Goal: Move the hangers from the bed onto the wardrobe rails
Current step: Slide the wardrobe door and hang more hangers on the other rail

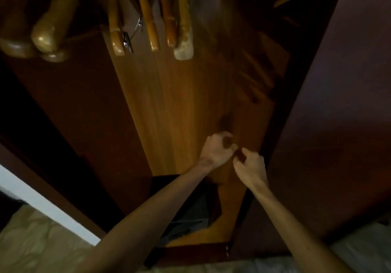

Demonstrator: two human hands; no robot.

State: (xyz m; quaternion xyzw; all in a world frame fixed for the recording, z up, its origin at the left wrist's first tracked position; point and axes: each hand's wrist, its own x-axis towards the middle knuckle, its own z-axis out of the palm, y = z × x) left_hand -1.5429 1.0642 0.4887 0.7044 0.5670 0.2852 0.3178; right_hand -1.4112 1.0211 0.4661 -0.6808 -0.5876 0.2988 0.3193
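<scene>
1. In the head view we are facing into the open wardrobe (190, 107), arms stretched forward. Our left hand (218, 148) and right hand (250, 166) meet low in the compartment, just beside each other.
2. Both sets of fingers are curled together, but whether they pinch anything we cannot tell; the light is dim and nothing shows clearly between them.
3. The hangers (148, 18) that we can see are wooden ones hanging in a row at the top of the frame, well apart from the hands and above them. The rail itself is out of view.
4. We judge the step to be between hangers: several hang in place, and neither hand shows one.
5. The next move likely calls for drawing both arms back and turning toward the bed (38, 245), whose pale cover shows at the near left edge.
</scene>
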